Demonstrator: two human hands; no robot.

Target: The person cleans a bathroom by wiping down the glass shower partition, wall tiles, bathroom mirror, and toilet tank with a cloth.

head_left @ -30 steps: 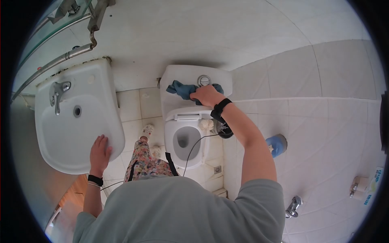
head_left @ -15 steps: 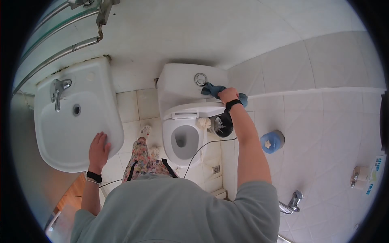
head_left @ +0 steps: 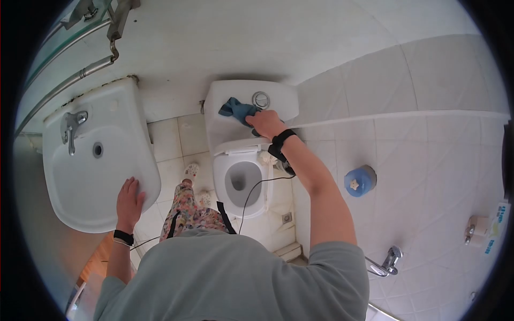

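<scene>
My right hand [head_left: 267, 124] is closed on a blue cloth [head_left: 235, 108], pressed to the top of the white toilet tank [head_left: 225, 91]. Most of the cloth spreads out to the left of my fingers, just beside the round flush button [head_left: 261, 100]. Below the tank, the toilet bowl [head_left: 219, 184] stands uncovered with its lid raised. My left hand [head_left: 129, 202] lies flat, fingers stretched, on the right front rim of the white sink [head_left: 69, 206].
A chrome faucet [head_left: 72, 130] sits on the sink, under metal rails [head_left: 69, 80]. Partly hidden by my right arm, a bin stands beside the toilet. A blue-lidded container [head_left: 357, 183] rests at the right, above a chrome shower tap [head_left: 389, 262]. A dark cable [head_left: 248, 202] hangs before the bowl.
My right hand has slid left along the tank top with the cloth, from its right end to below the flush button. My left hand stays on the sink rim.
</scene>
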